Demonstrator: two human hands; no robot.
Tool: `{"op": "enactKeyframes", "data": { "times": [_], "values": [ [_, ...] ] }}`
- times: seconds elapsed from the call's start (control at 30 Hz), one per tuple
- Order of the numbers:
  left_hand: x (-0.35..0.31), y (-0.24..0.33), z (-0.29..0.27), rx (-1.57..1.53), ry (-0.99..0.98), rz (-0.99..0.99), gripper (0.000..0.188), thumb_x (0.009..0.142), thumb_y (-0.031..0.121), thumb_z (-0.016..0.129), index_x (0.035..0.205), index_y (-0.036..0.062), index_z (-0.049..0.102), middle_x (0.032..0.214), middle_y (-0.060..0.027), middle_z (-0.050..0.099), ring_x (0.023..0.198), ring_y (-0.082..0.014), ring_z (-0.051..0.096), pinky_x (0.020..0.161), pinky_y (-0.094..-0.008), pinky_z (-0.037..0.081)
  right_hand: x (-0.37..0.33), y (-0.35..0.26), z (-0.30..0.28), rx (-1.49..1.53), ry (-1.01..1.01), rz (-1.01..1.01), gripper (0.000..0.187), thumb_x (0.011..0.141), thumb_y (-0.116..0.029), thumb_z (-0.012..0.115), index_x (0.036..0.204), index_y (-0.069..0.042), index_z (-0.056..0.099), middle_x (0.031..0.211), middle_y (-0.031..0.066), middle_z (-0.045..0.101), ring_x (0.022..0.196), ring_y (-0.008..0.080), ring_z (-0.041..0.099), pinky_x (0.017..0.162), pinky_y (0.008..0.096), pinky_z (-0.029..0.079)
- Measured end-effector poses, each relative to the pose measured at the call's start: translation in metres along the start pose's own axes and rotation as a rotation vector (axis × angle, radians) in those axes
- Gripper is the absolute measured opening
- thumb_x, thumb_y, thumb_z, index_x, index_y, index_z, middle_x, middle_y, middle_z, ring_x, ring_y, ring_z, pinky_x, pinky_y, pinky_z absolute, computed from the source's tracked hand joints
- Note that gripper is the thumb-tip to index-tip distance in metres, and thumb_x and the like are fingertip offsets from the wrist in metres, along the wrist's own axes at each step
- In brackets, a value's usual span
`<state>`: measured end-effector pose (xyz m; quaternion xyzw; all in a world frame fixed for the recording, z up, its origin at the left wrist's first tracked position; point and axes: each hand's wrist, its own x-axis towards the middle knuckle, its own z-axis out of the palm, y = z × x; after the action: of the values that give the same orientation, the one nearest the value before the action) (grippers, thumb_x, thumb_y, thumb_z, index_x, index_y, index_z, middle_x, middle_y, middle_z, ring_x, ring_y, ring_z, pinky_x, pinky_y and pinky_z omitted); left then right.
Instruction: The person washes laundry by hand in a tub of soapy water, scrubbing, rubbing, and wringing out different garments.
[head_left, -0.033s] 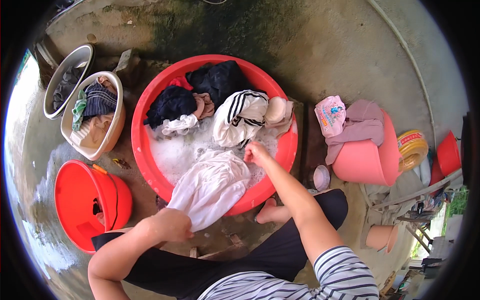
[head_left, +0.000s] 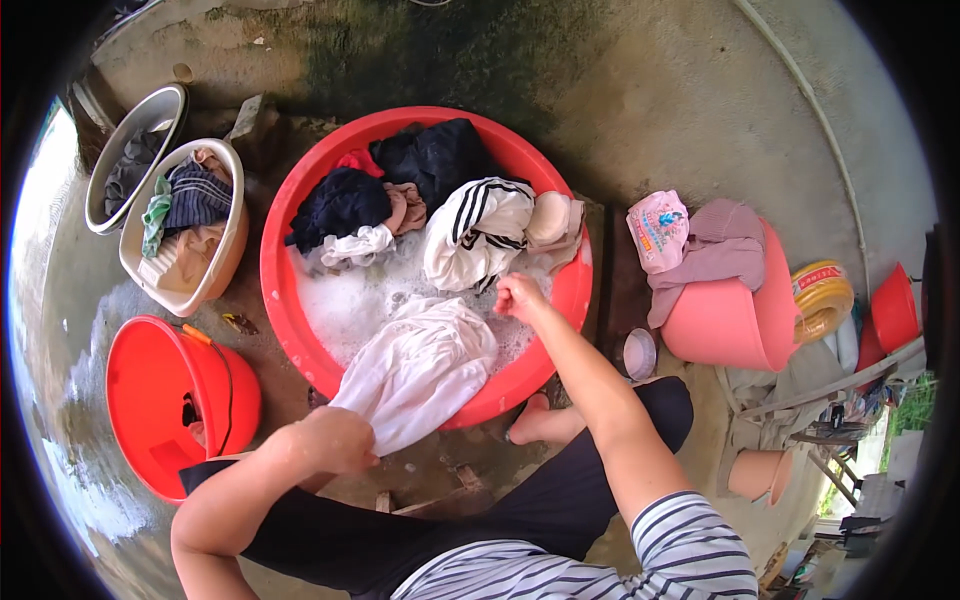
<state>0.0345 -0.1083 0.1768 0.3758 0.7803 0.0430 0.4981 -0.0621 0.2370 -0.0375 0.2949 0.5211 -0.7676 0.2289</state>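
"gripping what, that left hand [head_left: 335, 440]?"

"one end of the white cloth [head_left: 420, 360], it seems, with fingers curled around it just outside the red tub [head_left: 500, 397]. the rest drapes over the near rim into the suds [head_left: 335, 300]."

"and the right hand [head_left: 520, 298]?"

"over the tub, just beside the cloth, fingers bent in. i cannot tell whether they press together or pinch anything."

"how best to handle it?"

"i'd hold that end firmly, since wet cloth is probably heavy and slippery, rub the bunched part in small folds above the suds, and avoid tangling it with the striped white garment [head_left: 480, 235] behind."
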Motion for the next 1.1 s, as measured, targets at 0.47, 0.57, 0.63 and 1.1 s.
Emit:
{"op": "enactKeyframes", "data": {
  "times": [0.47,0.57,0.63,1.1],
  "values": [
    [-0.001,0.025,-0.003,-0.002,0.1,-0.015,0.035,0.077,0.035,0.048,0.072,0.0028,0.062,0.069,-0.0155,0.058,0.071,-0.0318,0.057,0.065,-0.0386,0.044,-0.003,0.09,0.056,-1.287,0.262,-0.218,0.022,0.062,-0.015,0.061,0.083,-0.007,0.057,0.079,0.0132,0.061,0.077,0.0282,0.058,0.068,0.0338,0.046],
    [-0.003,0.006,-0.002,0.064,0.223,-0.134,0.032,0.077,0.032,0.052,0.074,0.0019,0.063,0.073,-0.015,0.06,0.072,-0.0294,0.058,0.065,-0.0382,0.045,-0.019,0.054,0.035,-1.66,0.357,-0.296,0.019,0.067,-0.011,0.055,0.085,-0.005,0.055,0.083,0.016,0.06,0.08,0.0318,0.058,0.07,0.0367,0.046],
    [0.021,-0.023,0.003,0.043,0.258,-0.382,0.028,0.076,0.029,0.054,0.076,0.0028,0.064,0.076,-0.0137,0.061,0.075,-0.0284,0.059,0.067,-0.0364,0.046,-0.028,0.009,0.0,-1.758,0.454,-0.352,0.017,0.067,-0.007,0.052,0.084,-0.004,0.056,0.082,0.0174,0.059,0.079,0.0329,0.058,0.07,0.0421,0.046],
    [-0.059,-0.057,-0.047,-0.035,1.483,-0.249,0.025,0.061,-0.001,0.05,0.084,0.0024,0.059,0.068,-0.0127,0.053,0.065,-0.0305,0.053,0.058,-0.0376,0.043,-0.212,-0.302,-0.042,-1.046,0.759,-0.47,0.013,0.068,-0.002,0.044,0.075,-0.005,0.054,0.056,0.0081,0.054,0.039,0.0138,0.053,0.027,0.0258,0.038]
  ]
}}
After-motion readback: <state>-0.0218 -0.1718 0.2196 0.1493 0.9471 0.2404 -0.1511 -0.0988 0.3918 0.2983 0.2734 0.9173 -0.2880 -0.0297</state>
